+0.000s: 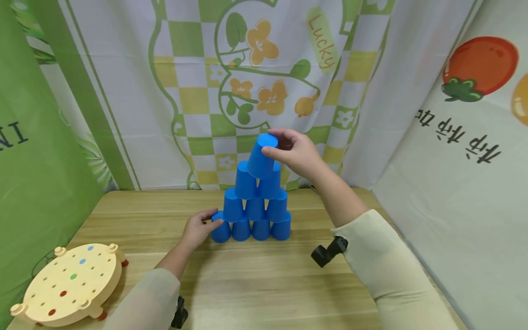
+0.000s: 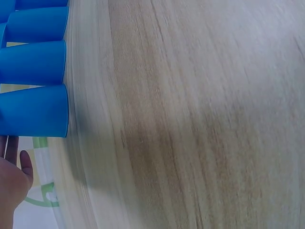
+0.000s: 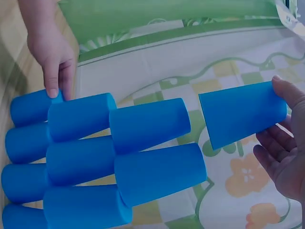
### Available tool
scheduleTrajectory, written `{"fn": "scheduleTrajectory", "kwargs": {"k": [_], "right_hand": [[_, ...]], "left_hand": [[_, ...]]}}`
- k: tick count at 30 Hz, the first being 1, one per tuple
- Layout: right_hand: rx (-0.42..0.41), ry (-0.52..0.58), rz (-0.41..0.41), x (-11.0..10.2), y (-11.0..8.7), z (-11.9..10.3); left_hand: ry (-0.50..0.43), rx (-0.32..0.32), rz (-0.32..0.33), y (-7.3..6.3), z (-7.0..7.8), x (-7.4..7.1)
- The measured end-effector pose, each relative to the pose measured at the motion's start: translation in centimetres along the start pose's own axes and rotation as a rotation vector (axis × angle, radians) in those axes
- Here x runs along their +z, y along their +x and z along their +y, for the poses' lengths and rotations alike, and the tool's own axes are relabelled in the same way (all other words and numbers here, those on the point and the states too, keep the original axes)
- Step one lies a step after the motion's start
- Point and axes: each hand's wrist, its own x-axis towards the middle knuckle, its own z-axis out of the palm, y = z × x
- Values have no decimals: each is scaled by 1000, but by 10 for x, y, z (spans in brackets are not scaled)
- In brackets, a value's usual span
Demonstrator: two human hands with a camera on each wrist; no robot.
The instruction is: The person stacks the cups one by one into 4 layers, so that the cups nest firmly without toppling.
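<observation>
Blue cups stand mouth down in a tiered pyramid, with several in the bottom row, three above and two on top. My right hand (image 1: 298,151) pinches another blue cup (image 1: 262,156) near its closed end, mouth down. In the right wrist view a gap shows between this held cup (image 3: 245,113) and the two-cup tier (image 3: 159,174). My left hand (image 1: 199,229) holds the leftmost bottom cup (image 1: 221,229), thumb in front and a finger behind its top. The left wrist view shows that cup (image 2: 35,112) at the edge, with part of the hand (image 2: 12,181) below it.
A round cream pegboard (image 1: 72,284) with short legs and coloured dots sits at the table's left. The wooden table (image 1: 264,284) reaches back to a printed curtain (image 1: 185,91). Fabric walls stand on both sides, and a black wrist camera (image 1: 330,251) hangs under the right forearm.
</observation>
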Motion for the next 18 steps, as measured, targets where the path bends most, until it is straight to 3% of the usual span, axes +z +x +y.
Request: {"fn": "scheduleTrajectory", "kwargs": {"k": [8, 18], "right_hand": [[40, -17, 13, 4, 27, 1], [79, -17, 16, 6, 36, 9]], "left_hand": [[12, -6, 6, 2, -1, -1], [9, 22, 16, 1, -1, 0]]}}
